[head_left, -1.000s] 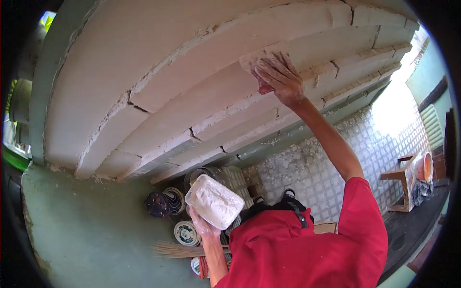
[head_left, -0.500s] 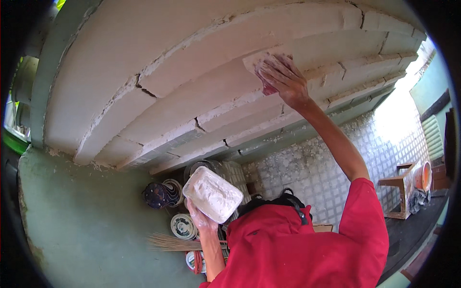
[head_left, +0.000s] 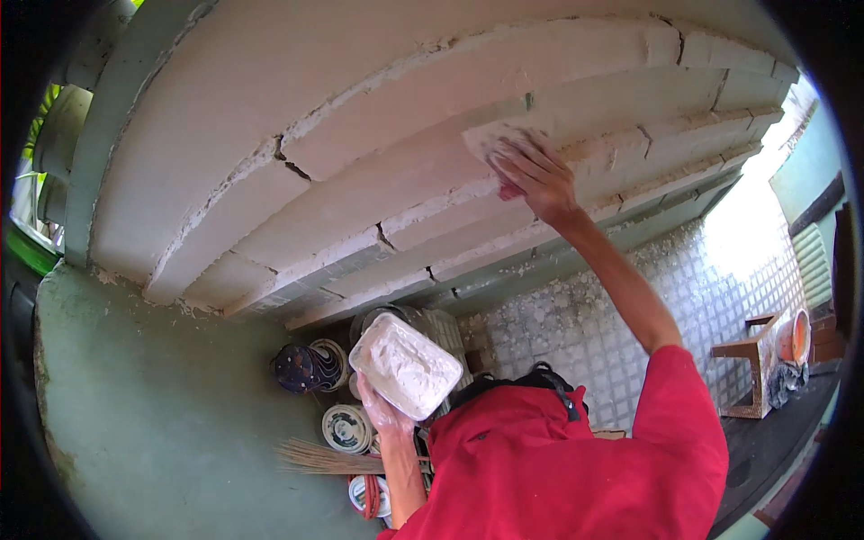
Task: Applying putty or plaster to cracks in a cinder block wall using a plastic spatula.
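The person's right hand [head_left: 537, 180], dusted with white, is closed around a flat, thin, pale spreading blade [head_left: 484, 139] with a dark red lower part. The blade lies beneath the fingers and shows past their tips toward the upper left, set against a recessed face of the long, stepped, off-white plastered wall [head_left: 360, 193]. That spot lies between 2 raised bands: the lower edge of the upper band [head_left: 432, 103] runs above the blade, and the rough white edge of the band beneath runs near the wrist. The left hand [head_left: 385, 414], also smeared white, grips a white, rectangular, round-cornered plastic tub [head_left: 425, 411] from below at its near left edge; the fingers underneath are hidden. Thick white paste [head_left: 407, 358] fills the tub, which sits tilted, well apart from the blade. Below the tub, near the green wall [head_left: 180, 405], are a round white lidded bucket [head_left: 346, 428] and a bundle of tan straw bristles [head_left: 328, 457]. Toward the right edge of the grey-and-white tiled floor [head_left: 576, 333] stands a brown stool [head_left: 754, 360].
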A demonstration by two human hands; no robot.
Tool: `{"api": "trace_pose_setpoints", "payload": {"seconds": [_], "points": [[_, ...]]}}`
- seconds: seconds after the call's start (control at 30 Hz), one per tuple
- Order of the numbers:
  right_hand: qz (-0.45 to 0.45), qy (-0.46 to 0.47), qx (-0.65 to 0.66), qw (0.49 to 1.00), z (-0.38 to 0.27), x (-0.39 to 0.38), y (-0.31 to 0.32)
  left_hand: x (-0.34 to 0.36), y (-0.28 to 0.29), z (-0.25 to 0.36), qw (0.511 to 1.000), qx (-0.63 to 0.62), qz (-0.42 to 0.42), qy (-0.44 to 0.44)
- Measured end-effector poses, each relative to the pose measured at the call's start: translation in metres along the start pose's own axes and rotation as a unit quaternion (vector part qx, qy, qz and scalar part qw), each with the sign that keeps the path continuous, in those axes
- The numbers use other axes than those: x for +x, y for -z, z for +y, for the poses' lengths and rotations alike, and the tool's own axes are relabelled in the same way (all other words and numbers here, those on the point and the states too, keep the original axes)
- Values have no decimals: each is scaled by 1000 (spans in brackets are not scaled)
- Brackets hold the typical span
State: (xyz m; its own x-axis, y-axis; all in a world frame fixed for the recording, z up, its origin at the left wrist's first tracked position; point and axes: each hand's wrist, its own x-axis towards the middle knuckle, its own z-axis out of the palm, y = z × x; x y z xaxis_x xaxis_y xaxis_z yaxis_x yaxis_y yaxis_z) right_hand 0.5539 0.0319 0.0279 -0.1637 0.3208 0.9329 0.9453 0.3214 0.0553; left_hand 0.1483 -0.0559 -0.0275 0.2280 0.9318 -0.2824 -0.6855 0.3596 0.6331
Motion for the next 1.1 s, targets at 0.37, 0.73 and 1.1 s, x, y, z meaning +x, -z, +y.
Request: {"api": "trace_pose_setpoints", "payload": {"seconds": [0.37, 0.73, 1.1], "points": [[201, -361, 56, 909, 4, 54, 37, 7, -2, 8, 1000, 6, 17, 12], [169, -396, 107, 896, -112, 86, -35, 14, 9, 21, 999, 15, 11, 27], [70, -361, 230, 901, -153, 88, -50, 32, 2, 22, 994, 39, -39, 89]]}}
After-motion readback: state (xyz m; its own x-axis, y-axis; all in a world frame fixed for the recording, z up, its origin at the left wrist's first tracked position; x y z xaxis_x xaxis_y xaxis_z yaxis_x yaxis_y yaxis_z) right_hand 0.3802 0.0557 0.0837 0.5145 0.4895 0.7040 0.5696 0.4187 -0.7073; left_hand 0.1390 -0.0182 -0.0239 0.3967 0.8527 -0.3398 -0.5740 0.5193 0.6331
